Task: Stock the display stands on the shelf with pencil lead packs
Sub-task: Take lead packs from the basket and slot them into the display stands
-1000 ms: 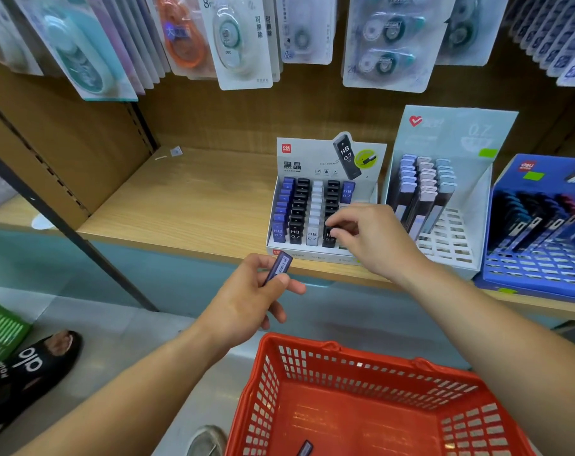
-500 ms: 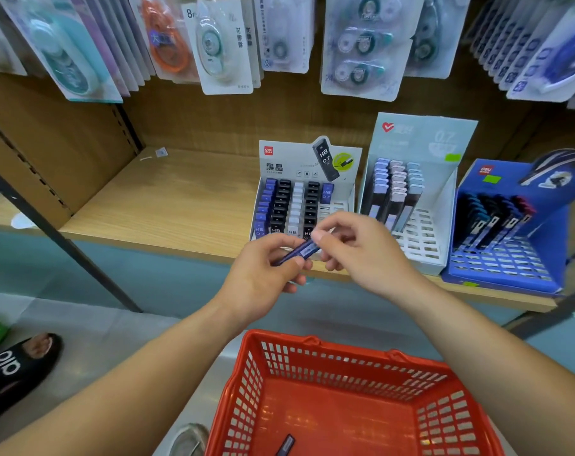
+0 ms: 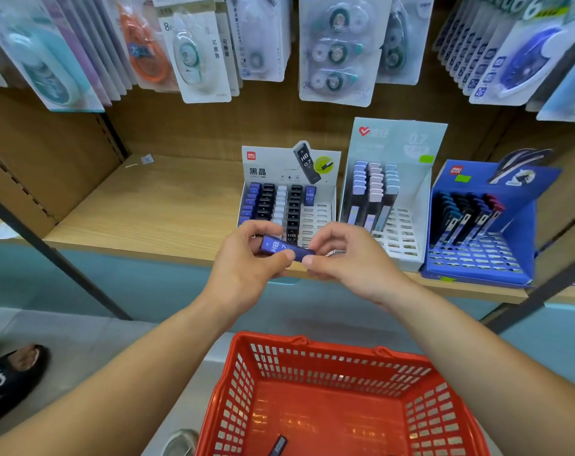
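From the head view, the blue lead pack (image 3: 286, 248) sits between both hands, just in front of the shelf (image 3: 148, 209) edge. Its long axis runs nearly left to right, the right end dipping a little. The left hand (image 3: 246, 271) has its thumb and curled fingers pinched round the left half. The right hand (image 3: 348, 261) closes thumb and fingertips on the right end.

The white display stand (image 3: 315, 215) stands directly beyond the hands, and its bare slots are in the right-hand column (the right hand's side, so I'd judge that hand the nearer one for the placing). The pack lies crosswise to those slots and would need turning on end. Below, the red basket (image 3: 328, 357) holds one more pack (image 3: 277, 445).
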A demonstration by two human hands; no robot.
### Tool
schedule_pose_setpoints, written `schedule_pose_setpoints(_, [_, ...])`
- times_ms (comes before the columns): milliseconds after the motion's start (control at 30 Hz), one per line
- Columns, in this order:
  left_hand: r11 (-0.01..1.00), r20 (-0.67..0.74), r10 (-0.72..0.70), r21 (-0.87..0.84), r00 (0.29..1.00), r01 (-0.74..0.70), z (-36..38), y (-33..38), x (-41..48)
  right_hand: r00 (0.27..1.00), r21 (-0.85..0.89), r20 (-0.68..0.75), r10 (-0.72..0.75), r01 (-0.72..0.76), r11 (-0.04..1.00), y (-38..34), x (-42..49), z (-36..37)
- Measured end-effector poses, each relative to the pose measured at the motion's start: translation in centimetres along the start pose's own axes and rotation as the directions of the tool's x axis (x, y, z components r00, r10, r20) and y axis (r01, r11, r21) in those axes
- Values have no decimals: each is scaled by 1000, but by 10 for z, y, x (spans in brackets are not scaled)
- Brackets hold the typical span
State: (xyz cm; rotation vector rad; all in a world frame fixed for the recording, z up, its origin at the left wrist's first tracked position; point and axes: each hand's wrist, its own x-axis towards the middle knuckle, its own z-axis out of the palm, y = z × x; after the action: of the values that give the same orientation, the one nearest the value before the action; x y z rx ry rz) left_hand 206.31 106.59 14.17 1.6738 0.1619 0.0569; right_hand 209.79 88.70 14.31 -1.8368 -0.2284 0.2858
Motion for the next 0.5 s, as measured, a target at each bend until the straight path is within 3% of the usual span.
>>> schedule_pose_setpoints(133, [1000,-18,-24,-18,1000,23,0,-1,4,995,-114,99,-14,25,993,1,1,2])
schedule_pose_setpoints(300, [998,-3,9,62,1000,-9,0,-1,4,985,-75,-60,-165,160,984,-7,11,-7])
schedule_pose_setpoints(400, [996,13,32,80,999,-33,1,-1,4,971,-66,-22,-239,237,969,-15,14,-4])
schedule_pose_setpoints(500, [990,3,50,135,999,-50,1,-4,8,963,-186,6,-271,267,946,-18,21,-3])
